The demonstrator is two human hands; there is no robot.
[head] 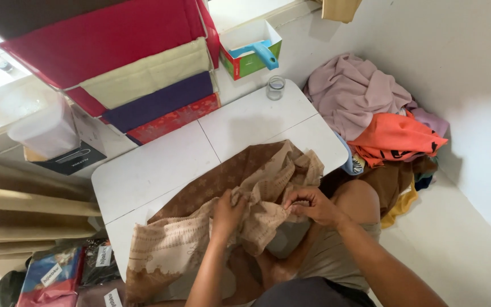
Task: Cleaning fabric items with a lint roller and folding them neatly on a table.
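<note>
While both hands, left hand and right hand, pinch brown patterned cloth.

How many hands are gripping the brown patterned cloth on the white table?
2: the left hand bunches the brown patterned cloth near its middle; the right hand pinches its edge at the white table front.

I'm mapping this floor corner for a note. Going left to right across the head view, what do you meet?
Clear plastic container → stack of folded cloths → left hand on the brown patterned cloth → glass jar → right hand → pile of clothes.
</note>
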